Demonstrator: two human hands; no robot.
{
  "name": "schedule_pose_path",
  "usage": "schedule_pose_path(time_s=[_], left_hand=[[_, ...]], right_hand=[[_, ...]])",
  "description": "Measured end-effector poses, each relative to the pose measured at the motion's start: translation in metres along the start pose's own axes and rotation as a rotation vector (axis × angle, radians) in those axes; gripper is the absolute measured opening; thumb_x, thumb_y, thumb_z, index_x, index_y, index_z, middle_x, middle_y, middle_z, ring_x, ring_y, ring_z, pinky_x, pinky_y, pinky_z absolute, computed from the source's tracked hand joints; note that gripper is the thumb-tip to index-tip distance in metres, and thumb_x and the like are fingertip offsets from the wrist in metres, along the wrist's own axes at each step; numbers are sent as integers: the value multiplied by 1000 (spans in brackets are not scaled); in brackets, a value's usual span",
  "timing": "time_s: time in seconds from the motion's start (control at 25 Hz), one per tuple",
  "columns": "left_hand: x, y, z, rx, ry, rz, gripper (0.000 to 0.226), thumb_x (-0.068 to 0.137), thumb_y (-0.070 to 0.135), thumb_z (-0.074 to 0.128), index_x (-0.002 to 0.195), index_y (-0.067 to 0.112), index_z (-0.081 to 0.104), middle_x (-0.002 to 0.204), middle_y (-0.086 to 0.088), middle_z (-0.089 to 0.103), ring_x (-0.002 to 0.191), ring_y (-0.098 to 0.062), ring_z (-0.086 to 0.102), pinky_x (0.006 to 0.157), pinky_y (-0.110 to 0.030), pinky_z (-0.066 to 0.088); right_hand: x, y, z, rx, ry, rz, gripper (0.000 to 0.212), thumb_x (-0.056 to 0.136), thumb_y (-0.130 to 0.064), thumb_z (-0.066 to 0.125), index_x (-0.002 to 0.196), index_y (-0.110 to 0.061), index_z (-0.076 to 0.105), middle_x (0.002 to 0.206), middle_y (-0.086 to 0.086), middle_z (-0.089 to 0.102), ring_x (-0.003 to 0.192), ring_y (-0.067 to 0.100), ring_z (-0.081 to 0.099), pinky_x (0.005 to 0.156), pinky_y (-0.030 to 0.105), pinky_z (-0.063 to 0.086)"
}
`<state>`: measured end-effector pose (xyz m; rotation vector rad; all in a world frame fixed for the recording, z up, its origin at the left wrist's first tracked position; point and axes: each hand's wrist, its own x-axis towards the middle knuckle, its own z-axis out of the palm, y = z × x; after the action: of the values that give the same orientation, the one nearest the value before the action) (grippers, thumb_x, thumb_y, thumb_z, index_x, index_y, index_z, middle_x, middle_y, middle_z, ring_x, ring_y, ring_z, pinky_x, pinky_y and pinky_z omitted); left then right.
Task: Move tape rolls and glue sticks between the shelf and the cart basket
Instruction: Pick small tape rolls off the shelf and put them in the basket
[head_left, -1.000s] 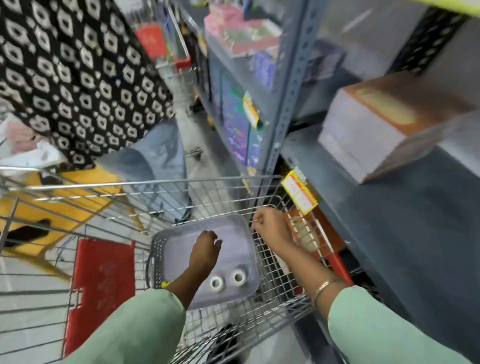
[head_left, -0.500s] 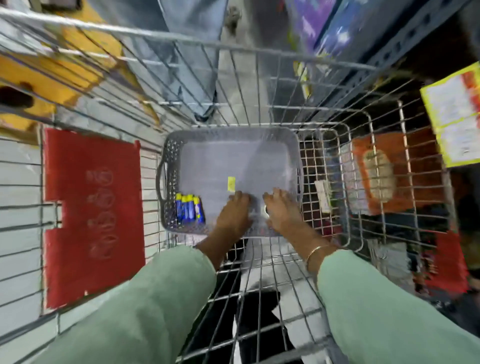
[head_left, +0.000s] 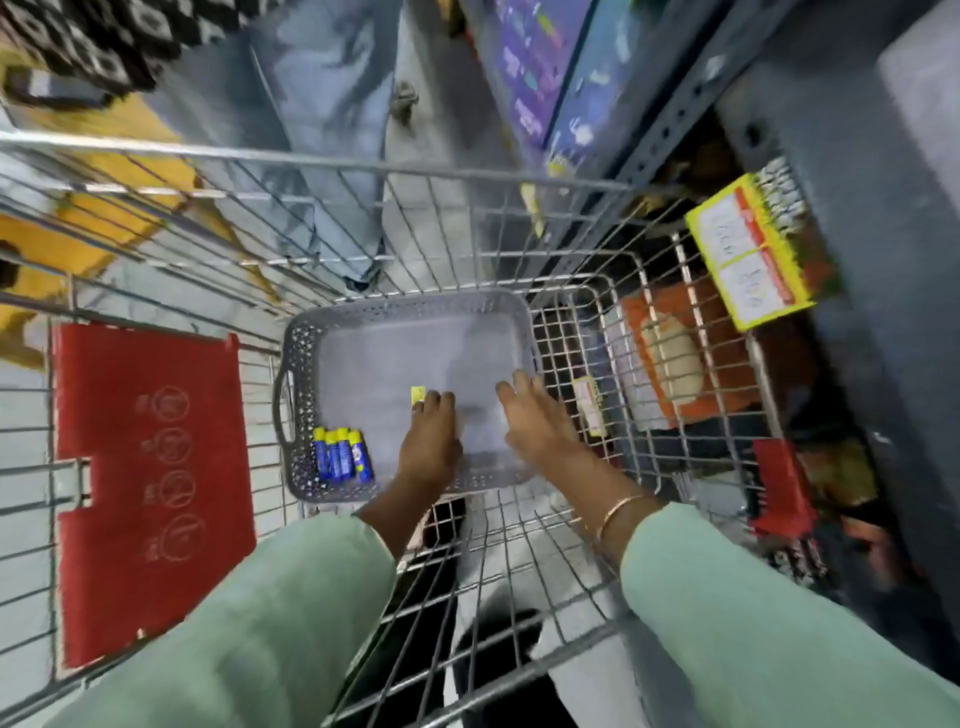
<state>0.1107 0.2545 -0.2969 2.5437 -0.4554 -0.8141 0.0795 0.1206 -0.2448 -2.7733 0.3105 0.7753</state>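
A grey perforated plastic basket sits in the wire cart. Several blue glue sticks with yellow caps lie side by side in its near left corner. My left hand is palm down inside the basket, fingers curled, just below a small yellow sticker on the basket floor. My right hand is beside it, also palm down, with fingers spread near the basket's right wall. No tape roll shows; the hands cover that part of the floor. The grey metal shelf stands to the right.
A red plastic seat flap lies on the cart's left side. A yellow price tag hangs on the shelf edge. An orange package shows through the cart's right wire wall. A person in jeans stands just beyond the cart.
The view has tipped down into the cart. Both hands came to the basket's near part, covering the spot where two white tape rolls lay a second ago. The glue sticks came into view.
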Motion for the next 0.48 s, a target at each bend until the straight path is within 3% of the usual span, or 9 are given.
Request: schedule_pose_path(time_s=[0.12, 0.24, 0.48], left_hand=[[-8, 46, -41, -43, 104, 126, 28, 79, -2, 54, 107, 1, 50, 112, -22, 51, 106, -41, 48, 87, -47, 41], [-27, 114, -86, -123, 133, 326, 41, 78, 2, 63, 116, 3, 48, 119, -19, 50, 111, -37, 47, 86, -44, 44], [-84, 285, -119, -100, 165, 846, 51, 74, 5, 66, 122, 5, 48, 122, -17, 50, 114, -33, 47, 94, -35, 39]], right_hand=[[-35, 5, -68, 184, 157, 42, 49, 85, 0, 53, 132, -6, 37, 141, 15, 34, 133, 34, 30, 101, 45, 41], [-85, 25, -133, 291, 424, 73, 48, 80, -10, 64, 124, -6, 46, 128, 16, 45, 121, 34, 39, 97, 43, 40], [-208, 113, -218, 406, 818, 371, 51, 78, -12, 64, 125, -4, 46, 127, 20, 48, 120, 37, 42, 98, 40, 37]])
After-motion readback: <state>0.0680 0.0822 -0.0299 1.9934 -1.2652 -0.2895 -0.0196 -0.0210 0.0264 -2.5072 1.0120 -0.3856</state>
